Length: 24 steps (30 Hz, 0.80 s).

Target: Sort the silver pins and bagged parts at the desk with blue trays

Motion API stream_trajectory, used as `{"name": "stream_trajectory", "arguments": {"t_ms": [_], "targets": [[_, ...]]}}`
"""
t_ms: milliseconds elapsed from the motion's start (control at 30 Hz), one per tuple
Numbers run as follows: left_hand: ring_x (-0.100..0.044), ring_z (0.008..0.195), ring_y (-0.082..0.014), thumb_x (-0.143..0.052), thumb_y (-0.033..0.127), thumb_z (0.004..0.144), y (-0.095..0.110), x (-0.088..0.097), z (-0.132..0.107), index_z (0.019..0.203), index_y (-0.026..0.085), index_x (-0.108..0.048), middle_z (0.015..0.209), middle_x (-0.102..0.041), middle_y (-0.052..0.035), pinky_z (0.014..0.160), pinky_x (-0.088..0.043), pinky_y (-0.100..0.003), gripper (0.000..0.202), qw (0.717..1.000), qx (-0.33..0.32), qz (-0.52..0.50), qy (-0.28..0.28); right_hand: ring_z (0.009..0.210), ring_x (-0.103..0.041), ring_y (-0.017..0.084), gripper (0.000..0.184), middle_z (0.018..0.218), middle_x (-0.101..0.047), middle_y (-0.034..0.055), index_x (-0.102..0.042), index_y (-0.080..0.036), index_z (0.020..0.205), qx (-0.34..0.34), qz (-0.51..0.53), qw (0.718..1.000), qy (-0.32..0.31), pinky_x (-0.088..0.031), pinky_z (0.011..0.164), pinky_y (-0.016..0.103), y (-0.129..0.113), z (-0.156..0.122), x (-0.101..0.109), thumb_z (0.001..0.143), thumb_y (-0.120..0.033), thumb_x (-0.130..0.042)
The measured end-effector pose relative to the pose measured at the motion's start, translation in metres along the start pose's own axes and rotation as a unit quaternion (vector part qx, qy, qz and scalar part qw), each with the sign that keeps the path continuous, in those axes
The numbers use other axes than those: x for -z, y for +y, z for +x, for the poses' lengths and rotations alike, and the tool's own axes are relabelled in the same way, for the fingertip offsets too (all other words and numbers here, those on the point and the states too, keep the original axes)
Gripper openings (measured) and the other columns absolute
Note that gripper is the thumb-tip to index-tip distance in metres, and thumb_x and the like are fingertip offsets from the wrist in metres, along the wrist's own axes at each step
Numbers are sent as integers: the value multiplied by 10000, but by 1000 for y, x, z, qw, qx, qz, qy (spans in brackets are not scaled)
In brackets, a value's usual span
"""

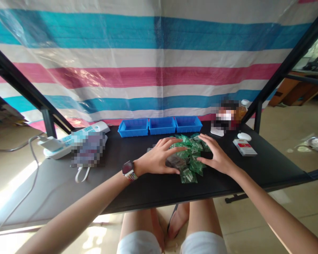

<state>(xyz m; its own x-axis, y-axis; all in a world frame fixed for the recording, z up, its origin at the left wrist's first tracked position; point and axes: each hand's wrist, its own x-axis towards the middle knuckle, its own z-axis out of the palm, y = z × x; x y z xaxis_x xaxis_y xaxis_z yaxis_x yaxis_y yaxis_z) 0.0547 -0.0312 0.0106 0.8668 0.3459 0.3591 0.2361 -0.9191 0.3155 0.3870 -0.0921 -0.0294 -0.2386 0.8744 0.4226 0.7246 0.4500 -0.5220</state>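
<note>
A heap of small green plastic packets [191, 155] lies in the middle of the black table [153, 190]. My left hand [159, 157] rests on the left side of the heap, fingers spread and stretched over the packets, with a watch on the wrist. My right hand [214, 155] lies flat on the right side of the heap, fingers apart. Both hands touch the packets without gripping one. One packet [188, 175] sticks out at the near edge of the heap.
Three blue bins [159, 126] stand in a row behind the heap. A white device with a cable [66, 141] lies at the left. A red and white box [244, 147] and a white mouse [244, 136] sit at the right. A striped tarp hangs behind.
</note>
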Motion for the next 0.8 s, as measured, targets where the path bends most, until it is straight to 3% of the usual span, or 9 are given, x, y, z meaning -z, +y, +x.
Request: {"name": "stream_trajectory", "arguments": {"t_ms": [100, 200, 367, 633, 800], "targets": [[-225, 1608, -492, -790, 797, 766, -21, 9, -20, 1698, 374, -323, 1771, -277, -127, 1280, -240, -694, 1126, 998, 44, 25, -48, 1640, -258, 387, 934, 1763, -292, 147, -310, -297, 1692, -43, -2, 997, -64, -261, 1317, 630, 9, 3, 1, 921, -637, -714], [-137, 1641, -499, -765, 814, 776, -27, 7, -38, 1736, 382, -152, 1814, -131, -118, 1289, -209, -708, 1219, 992, 95, 29, -81, 1655, -209, 393, 964, 1774, -267, 162, -260, -270, 1716, -52, -3, 992, -116, -212, 1325, 646, 11, 12, -12, 939, -675, -663], [-125, 1649, -494, -708, 798, 847, -11, -7, -51, 1745, 346, -98, 1819, -30, -152, 1294, -220, -693, 1176, 980, 178, 37, -78, 1645, -254, 373, 950, 1774, -274, 144, -266, -281, 1717, -4, 9, 991, -137, -257, 1327, 601, -10, 25, -38, 948, -687, -649], [-103, 1663, -457, -672, 683, 951, 11, -17, -60, 1739, 357, -121, 1818, -2, -152, 1316, -225, -662, 1015, 970, 238, 6, -40, 1627, -301, 365, 956, 1747, -332, 152, -340, -266, 1693, 74, 30, 985, -151, -284, 1326, 581, -34, 41, -62, 909, -638, -740], [-61, 1655, -497, -663, 680, 957, 26, -28, -68, 1722, 383, -125, 1807, 62, -166, 1273, -259, -729, 982, 952, 307, -12, 4, 1610, -347, 355, 891, 1723, -386, 152, -403, -268, 1665, 110, 66, 978, -162, -308, 1315, 572, -47, 52, -71, 912, -579, -765]]}}
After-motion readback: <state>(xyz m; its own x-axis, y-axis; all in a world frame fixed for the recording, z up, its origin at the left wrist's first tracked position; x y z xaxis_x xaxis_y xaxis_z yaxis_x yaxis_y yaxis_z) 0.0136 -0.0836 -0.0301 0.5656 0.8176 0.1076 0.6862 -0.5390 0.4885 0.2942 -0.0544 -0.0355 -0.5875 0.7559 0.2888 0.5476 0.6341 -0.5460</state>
